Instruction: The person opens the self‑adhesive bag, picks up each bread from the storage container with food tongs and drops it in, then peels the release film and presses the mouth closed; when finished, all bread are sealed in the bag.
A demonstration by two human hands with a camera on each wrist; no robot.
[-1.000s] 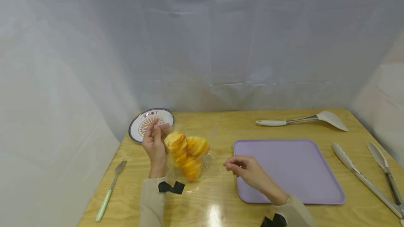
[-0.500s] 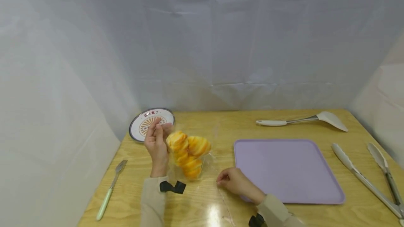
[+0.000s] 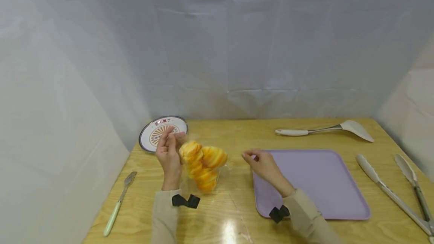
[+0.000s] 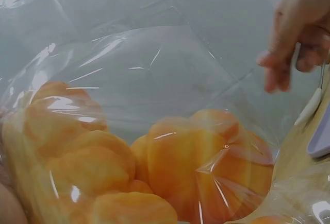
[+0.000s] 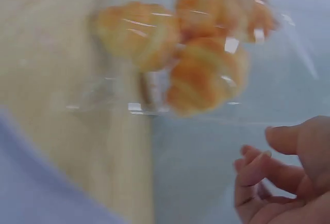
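My left hand [image 3: 168,161] grips the left side of a clear plastic bag [image 4: 149,54], holding it up over the table. Several golden croissant-like breads [image 3: 203,166] show through the film, bunched together. To the right of the bag, my right hand [image 3: 269,168] hovers over the left edge of the purple tray [image 3: 315,183]. In the right wrist view a gap shows between its thumb and loosely bent fingers, with nothing visible in it. A thin, nearly transparent strip [image 3: 241,217] lies on the table in front of the bag.
A patterned plate [image 3: 146,138] sits behind my left hand, and a green-handled fork [image 3: 116,210] lies at the left. Along the back right is a white spatula [image 3: 291,132]. Metal tongs [image 3: 393,191] lie beyond the tray's right side. Grey sheets [image 3: 237,48] hang around the wooden table.
My right hand dipped toward the table near the bag, then rose back over the tray's edge. The thin strip has appeared on the table. My left hand and the bag hardly moved.
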